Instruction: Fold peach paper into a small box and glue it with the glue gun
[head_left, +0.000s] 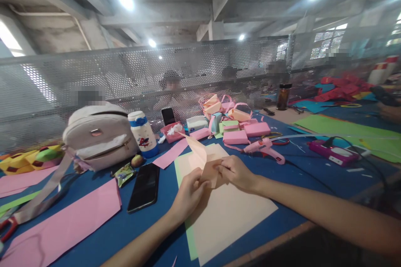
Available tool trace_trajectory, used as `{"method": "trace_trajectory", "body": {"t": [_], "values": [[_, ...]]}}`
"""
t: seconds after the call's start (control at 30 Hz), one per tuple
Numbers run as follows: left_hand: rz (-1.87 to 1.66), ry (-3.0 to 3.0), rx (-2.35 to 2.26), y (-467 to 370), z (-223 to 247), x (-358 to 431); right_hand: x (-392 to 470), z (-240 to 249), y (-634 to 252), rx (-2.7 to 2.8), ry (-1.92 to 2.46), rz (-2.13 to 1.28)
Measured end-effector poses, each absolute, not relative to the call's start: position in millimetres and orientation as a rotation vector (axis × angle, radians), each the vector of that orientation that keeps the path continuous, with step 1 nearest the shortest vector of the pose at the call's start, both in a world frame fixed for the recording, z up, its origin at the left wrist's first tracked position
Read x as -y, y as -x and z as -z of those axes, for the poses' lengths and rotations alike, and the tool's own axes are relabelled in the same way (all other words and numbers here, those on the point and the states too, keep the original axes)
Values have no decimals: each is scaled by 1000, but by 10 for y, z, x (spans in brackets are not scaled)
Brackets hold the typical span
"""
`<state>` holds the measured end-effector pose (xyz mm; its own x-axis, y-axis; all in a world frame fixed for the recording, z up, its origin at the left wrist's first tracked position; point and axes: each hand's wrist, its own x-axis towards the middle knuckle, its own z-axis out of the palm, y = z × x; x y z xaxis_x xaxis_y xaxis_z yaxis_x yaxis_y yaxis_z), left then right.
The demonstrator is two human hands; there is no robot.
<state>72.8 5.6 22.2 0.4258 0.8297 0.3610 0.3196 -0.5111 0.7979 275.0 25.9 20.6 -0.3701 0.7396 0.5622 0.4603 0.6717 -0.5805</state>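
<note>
A folded piece of peach paper (pixel 209 174) is held up between my two hands, with a long flap (pixel 196 149) of it rising to the upper left. My left hand (pixel 189 192) pinches its left side, fingers closed. On the right, my right hand (pixel 233 172) grips the other edge between thumb and fingers. Below both hands lie large peach sheets (pixel 233 221) on top of a green sheet (pixel 191 242). A pink glue gun (pixel 265 149) rests on the blue table to the right of my right hand.
Small folded paper bags (pixel 236 135) are heaped behind my hands. At left are a black phone (pixel 144 187), pink paper (pixel 72 221), a bottle (pixel 143 135) and a white backpack (pixel 100 135). A purple power strip (pixel 333 152) and green sheets (pixel 354 133) lie right, before a perforated metal screen (pixel 125 79).
</note>
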Motion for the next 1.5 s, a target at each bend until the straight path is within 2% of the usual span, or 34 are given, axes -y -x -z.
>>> {"method": "trace_trajectory", "body": {"t": [1.13, 1.3, 1.5], "values": [[-979, -2099, -1016, -710, -199, -80, -240, -278, -2784, 1952, 799, -398], [-1032, -2336, -998, -658, -234, -114, -239, -268, -2813, 1945, 832, -434], [-1030, -2973, -1225, -567, -319, -146, -249, -302, -2811, 1909, 818, -584]]}}
